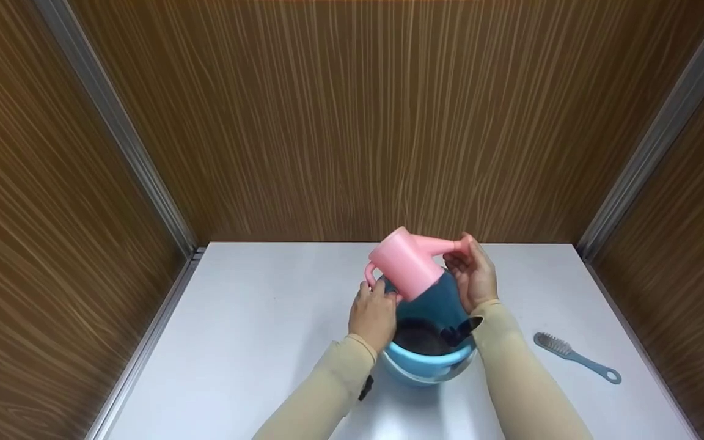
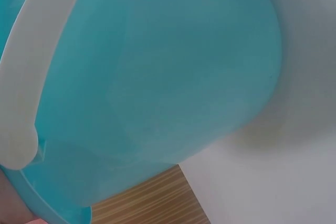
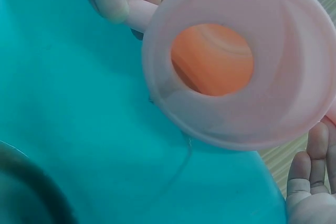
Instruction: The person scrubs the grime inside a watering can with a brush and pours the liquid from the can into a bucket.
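A pink watering can (image 1: 404, 263) is tipped above a blue bucket (image 1: 428, 366), its mouth facing down toward the inside. My left hand (image 1: 373, 315) grips the can's handle (image 3: 140, 13). At the can's other side, my right hand (image 1: 475, 275) holds the end of the spout (image 1: 437, 244) between thumb and fingers. From close up, the right wrist view shows the round mouth's pink rim (image 3: 283, 108) and a thin trickle below it. The left wrist view has the bucket's outer wall (image 2: 173, 66) and pale carrying handle (image 2: 31, 61). Dark contents at the bucket's bottom are unclear.
A blue-grey hairbrush (image 1: 578, 357) lies bristles up to the right of the bucket on the white table (image 1: 236, 342). Wood-patterned panels (image 1: 352, 122) enclose the back and both sides, with metal strips (image 1: 126, 140) at the corners.
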`<state>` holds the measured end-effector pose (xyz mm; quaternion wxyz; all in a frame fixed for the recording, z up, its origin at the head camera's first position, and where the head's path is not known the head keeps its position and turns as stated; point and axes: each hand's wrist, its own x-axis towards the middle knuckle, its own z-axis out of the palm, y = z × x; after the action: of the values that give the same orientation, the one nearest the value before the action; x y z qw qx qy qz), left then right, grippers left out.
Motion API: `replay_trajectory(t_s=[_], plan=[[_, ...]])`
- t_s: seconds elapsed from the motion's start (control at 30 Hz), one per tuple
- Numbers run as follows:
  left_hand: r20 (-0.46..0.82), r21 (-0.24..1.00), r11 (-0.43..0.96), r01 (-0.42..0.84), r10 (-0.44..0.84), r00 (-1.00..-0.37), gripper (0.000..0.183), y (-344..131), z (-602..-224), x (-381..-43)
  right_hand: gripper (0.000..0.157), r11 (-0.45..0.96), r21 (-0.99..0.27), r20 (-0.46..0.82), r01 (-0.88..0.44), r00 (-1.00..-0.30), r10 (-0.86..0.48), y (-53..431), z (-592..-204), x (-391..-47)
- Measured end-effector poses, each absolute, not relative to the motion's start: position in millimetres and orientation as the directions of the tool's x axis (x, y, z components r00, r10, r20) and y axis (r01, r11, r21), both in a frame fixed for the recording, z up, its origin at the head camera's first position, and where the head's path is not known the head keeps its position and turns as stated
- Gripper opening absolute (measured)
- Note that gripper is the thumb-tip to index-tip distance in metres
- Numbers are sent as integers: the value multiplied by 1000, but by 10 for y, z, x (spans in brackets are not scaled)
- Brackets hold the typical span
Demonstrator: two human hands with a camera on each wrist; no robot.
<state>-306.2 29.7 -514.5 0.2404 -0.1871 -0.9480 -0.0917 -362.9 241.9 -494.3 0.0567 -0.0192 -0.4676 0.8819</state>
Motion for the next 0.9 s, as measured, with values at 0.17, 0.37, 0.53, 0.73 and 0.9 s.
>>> replay_trajectory(t_s=[0.17, 0.37, 0.53, 0.73, 0.9], plan=[[487, 79, 913, 400, 315, -815, 28, 291, -5143, -3072, 46, -563, -822, 29, -88, -993, 113, 2412, -4943, -3644], [481, 70, 912, 405, 324, -814, 28, 304, -5137, -3078, 47, -569, -817, 32, -94, -992, 118, 2421, -4949, -3660], [472, 83, 913, 399, 317, -823, 30, 323, -5127, -3087, 47, -569, -817, 28, -93, -992, 123, 2435, -4941, -3668], [472, 85, 916, 392, 309, -826, 30, 326, -5137, -3097, 34, -567, -817, 36, -106, -990, 133, 2421, -4937, -3683], [454, 87, 915, 393, 315, -833, 29, 334, -5136, -3093, 37, -560, -820, 48, -115, -990, 133, 2425, -4945, -3687]])
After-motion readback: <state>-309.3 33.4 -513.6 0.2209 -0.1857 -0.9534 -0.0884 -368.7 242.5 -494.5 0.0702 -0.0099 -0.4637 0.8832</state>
